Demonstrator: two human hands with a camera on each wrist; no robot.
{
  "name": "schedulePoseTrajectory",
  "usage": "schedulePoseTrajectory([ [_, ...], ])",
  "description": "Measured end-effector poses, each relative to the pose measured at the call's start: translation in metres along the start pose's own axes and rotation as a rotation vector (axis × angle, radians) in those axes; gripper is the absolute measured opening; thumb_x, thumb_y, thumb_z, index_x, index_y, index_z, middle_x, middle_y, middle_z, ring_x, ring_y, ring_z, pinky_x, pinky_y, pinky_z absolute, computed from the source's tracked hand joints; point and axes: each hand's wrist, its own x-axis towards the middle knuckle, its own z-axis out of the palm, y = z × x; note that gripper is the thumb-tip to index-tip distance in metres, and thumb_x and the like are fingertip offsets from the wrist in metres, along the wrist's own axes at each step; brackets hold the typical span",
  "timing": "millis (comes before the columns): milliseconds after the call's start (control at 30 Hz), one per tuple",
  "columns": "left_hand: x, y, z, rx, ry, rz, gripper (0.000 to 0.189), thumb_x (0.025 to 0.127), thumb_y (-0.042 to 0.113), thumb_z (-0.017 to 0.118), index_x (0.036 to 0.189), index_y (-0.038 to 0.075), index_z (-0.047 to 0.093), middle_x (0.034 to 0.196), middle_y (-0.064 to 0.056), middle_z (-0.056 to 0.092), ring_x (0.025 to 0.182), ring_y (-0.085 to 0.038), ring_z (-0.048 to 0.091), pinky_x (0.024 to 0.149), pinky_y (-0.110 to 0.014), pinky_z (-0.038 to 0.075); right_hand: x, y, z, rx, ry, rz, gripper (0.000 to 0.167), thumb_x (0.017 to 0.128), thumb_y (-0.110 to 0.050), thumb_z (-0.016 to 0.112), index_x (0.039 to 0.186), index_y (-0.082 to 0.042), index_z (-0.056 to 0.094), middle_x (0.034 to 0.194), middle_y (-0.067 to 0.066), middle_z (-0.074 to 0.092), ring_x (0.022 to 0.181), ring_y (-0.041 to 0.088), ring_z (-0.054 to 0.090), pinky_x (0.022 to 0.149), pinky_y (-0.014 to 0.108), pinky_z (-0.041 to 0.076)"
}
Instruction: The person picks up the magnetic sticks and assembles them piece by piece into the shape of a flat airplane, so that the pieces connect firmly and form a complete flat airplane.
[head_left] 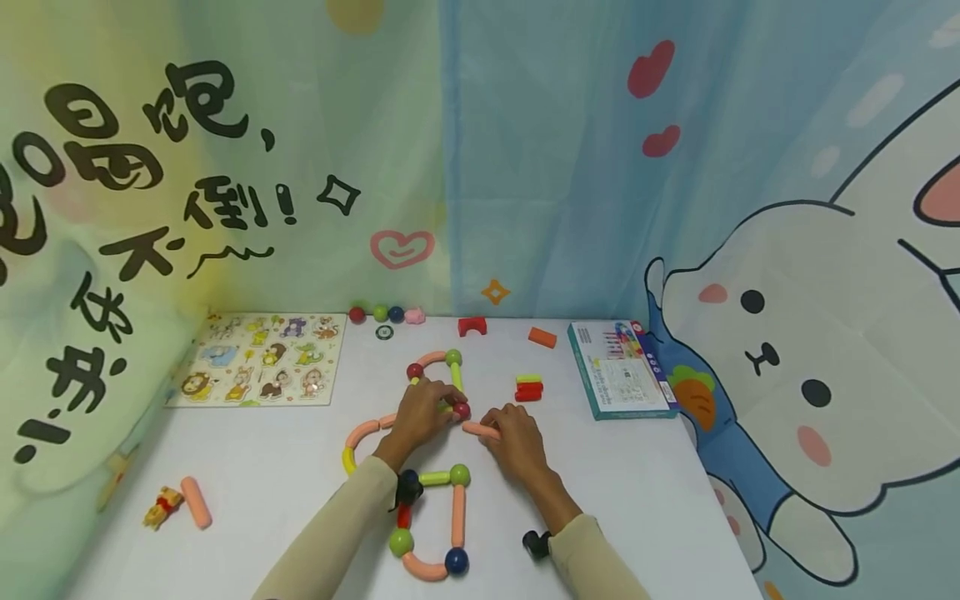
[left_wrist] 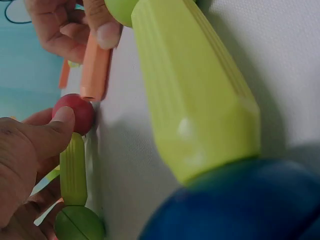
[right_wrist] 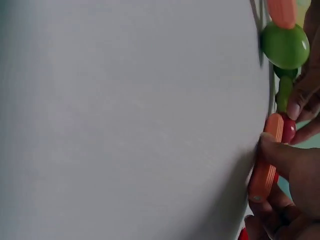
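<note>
At the middle of the table my left hand [head_left: 422, 410] pinches a red ball [head_left: 462, 411], with the thumb on it in the left wrist view. A yellow-green rod [left_wrist: 73, 172] joins that ball to a green ball [left_wrist: 79, 223]. My right hand [head_left: 517, 440] grips a salmon-coloured rod [head_left: 480, 430] between thumb and fingers. The rod's free end is close to the red ball; whether they touch I cannot tell. Behind the left hand stands a loop of rods with another red ball [head_left: 415, 371] and a green ball [head_left: 453, 357]. Part of this loop is hidden by the hand.
In front lies a second shape with a dark blue ball [head_left: 457, 561] and curved rod [head_left: 424, 570]. A loose rod [head_left: 197, 502] and small bear figure [head_left: 162, 507] are at left. Red rods [head_left: 528, 392], a box [head_left: 622, 371] and a picture board [head_left: 258, 358] lie farther back.
</note>
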Motion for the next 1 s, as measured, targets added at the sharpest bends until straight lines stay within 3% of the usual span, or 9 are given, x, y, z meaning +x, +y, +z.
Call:
schedulePoseTrajectory([
  [167, 0.000, 0.003, 0.000, 0.008, -0.002, 0.013, 0.026, 0.089, 0.013, 0.086, 0.114, 0.021, 0.081, 0.104, 0.001, 0.082, 0.098, -0.021, 0.062, 0.093, -0.044, 0.049, 0.002, 0.003, -0.004, -0.007, 0.025, 0.083, 0.025, 0.089, -0.021, 0.088, 0.111, -0.017, 0.076, 0.101, 0.004, 0.069, 0.096, 0.020, 0.058, 0.085, 0.038, 0.051],
  [367, -0.001, 0.004, 0.001, 0.016, 0.000, 0.000, 0.026, 0.089, 0.012, 0.086, 0.113, 0.021, 0.080, 0.104, 0.002, 0.082, 0.098, -0.021, 0.061, 0.094, -0.045, 0.048, 0.007, 0.001, -0.001, 0.002, 0.034, 0.050, 0.024, 0.089, -0.019, 0.087, 0.110, -0.016, 0.076, 0.101, 0.005, 0.068, 0.097, 0.021, 0.057, 0.085, 0.037, 0.050],
  [567, -0.003, 0.004, 0.000, 0.031, 0.003, -0.009, 0.027, 0.090, 0.015, 0.085, 0.116, 0.021, 0.080, 0.107, 0.001, 0.082, 0.099, -0.021, 0.060, 0.095, -0.044, 0.047, 0.009, 0.001, 0.003, 0.016, 0.041, 0.096, 0.024, 0.089, -0.019, 0.087, 0.111, -0.016, 0.077, 0.101, 0.005, 0.067, 0.096, 0.020, 0.057, 0.084, 0.036, 0.051],
  [667, -0.009, 0.002, -0.004, 0.061, 0.042, 0.001, 0.030, 0.090, 0.021, 0.087, 0.119, 0.023, 0.079, 0.109, 0.001, 0.082, 0.101, -0.021, 0.061, 0.093, -0.044, 0.048, 0.009, 0.002, 0.004, 0.037, 0.037, 0.110, 0.024, 0.091, -0.017, 0.086, 0.113, -0.016, 0.078, 0.102, 0.005, 0.068, 0.097, 0.020, 0.057, 0.086, 0.037, 0.053],
  [800, -0.031, -0.001, -0.022, 0.024, 0.154, -0.032, 0.032, 0.089, 0.022, 0.088, 0.120, 0.023, 0.078, 0.110, 0.000, 0.081, 0.105, -0.024, 0.062, 0.094, -0.045, 0.048, 0.008, 0.004, 0.004, 0.073, 0.031, 0.117, 0.023, 0.091, -0.013, 0.084, 0.114, -0.016, 0.078, 0.101, 0.004, 0.068, 0.097, 0.019, 0.057, 0.086, 0.036, 0.053],
  [1000, -0.088, -0.017, -0.070, -0.039, 0.385, -0.177, 0.028, 0.089, 0.015, 0.087, 0.115, 0.018, 0.079, 0.105, -0.005, 0.080, 0.101, -0.029, 0.062, 0.091, -0.045, 0.044, 0.005, 0.009, -0.001, 0.135, 0.035, 0.098, 0.024, 0.091, -0.007, 0.083, 0.112, -0.016, 0.078, 0.098, 0.001, 0.068, 0.094, 0.018, 0.055, 0.081, 0.033, 0.048],
])
